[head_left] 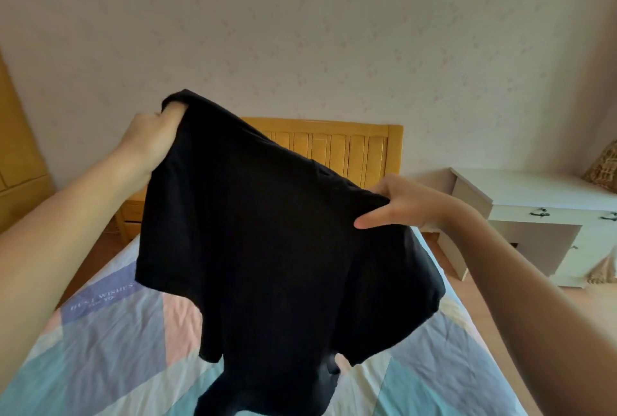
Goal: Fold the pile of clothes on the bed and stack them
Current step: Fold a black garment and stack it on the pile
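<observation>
Fingers [384, 187] of the right hand [405, 203] pinched the black T-shirt [267, 248], forefinger stretched beneath. The left hand [150, 142] gripped its other shoulder, fingertips hidden in cloth. Below them, its hem ran out of view over the bed [110, 332].

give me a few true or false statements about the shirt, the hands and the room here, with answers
1. Both hands hold the black shirt up above the bed. True.
2. The left hand hangs empty. False: it grips the shirt's upper corner.
3. The right hand pinches the shirt's other top edge. True.
4. The shirt lies folded flat on the bedcover. False: it hangs unfolded in the air.
5. A white desk stands right of the bed. True.
6. The headboard is white metal. False: it is yellowish wood.
</observation>
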